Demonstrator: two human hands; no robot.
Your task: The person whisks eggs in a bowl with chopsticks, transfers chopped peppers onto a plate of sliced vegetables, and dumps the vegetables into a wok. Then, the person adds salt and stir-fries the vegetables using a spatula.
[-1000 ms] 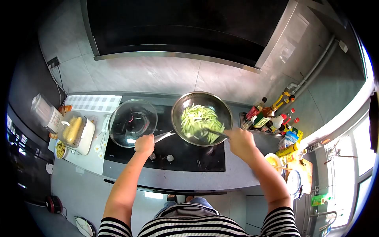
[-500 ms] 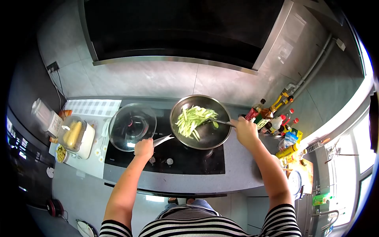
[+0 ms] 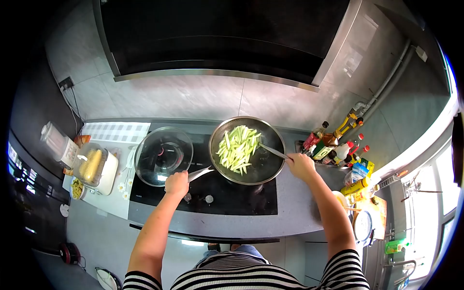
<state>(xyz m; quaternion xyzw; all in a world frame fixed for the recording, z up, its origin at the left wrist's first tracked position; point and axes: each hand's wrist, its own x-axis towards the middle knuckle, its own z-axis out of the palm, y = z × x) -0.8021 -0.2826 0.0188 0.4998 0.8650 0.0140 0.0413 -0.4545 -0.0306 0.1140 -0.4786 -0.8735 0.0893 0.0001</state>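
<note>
My left hand [image 3: 177, 183] is wrapped round the silver handle [image 3: 199, 173] of a round metal pan [image 3: 270, 169] on the right part of the black stove. Pale green vegetable strips [image 3: 239, 150] lie heaped in the left and middle of the pan. My right hand [image 3: 300, 166] grips a metal spatula [image 3: 273, 151], which reaches over the pan's right rim, its tip at the right edge of the strips. A clear glass lid [image 3: 164, 155] sits on the stove's left part, just beyond my left hand.
Bottles [image 3: 333, 147] crowd the back right corner. A white plate [image 3: 362, 225] and a cutting board [image 3: 379, 212] lie at the right. At the left stand a container of corn [image 3: 92, 165], a blender [image 3: 59, 143] and a small bowl [image 3: 77, 188]. The range hood [image 3: 217, 38] hangs above.
The strips have moved from spread across the pan to a heap at its left and middle. My right hand has shifted right with the spatula. My left hand stays on the handle.
</note>
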